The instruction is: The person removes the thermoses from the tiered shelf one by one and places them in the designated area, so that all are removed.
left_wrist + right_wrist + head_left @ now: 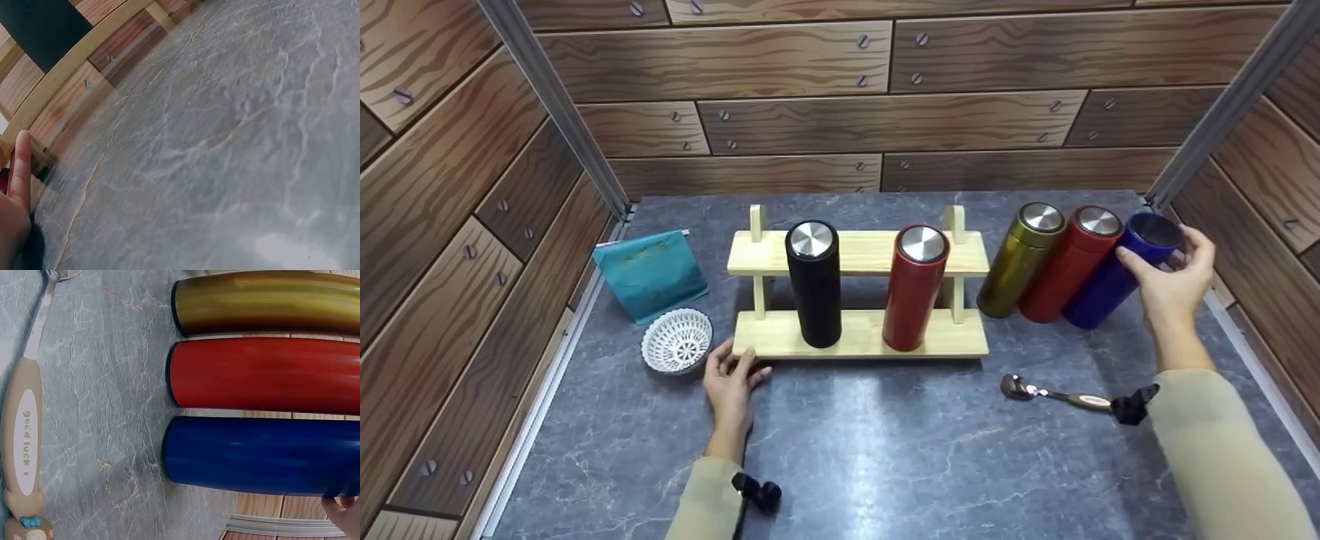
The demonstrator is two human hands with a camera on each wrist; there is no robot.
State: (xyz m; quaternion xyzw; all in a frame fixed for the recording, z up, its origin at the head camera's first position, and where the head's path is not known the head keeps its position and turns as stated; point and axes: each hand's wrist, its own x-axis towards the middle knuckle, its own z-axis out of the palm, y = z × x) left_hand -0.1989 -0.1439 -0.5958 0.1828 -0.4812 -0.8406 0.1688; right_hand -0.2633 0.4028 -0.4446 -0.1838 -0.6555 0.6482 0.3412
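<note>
My right hand (1176, 281) grips the upper end of a blue thermos flask (1099, 291), thumb on its left side and fingers round the far right. Its top looks dark, without a silver disc. In the right wrist view the blue flask (247, 455) stands beside a red flask (264, 376) and a gold flask (264, 305). My left hand (731, 386) holds the lower left corner of a two-step wooden rack (859, 345); in the left wrist view a straight digit (21, 163) lies against its edge. A black flask (815, 292) and another red flask (911, 296) stand on the lower step.
A spoon (1069, 397) with a "good luck" handle lies in front of the three flasks, close to my right wrist. Left of the rack are a white openwork basket (679, 311) and a teal pouch (652, 274). Wood-patterned walls (810, 67) enclose the grey marbled table (870, 450).
</note>
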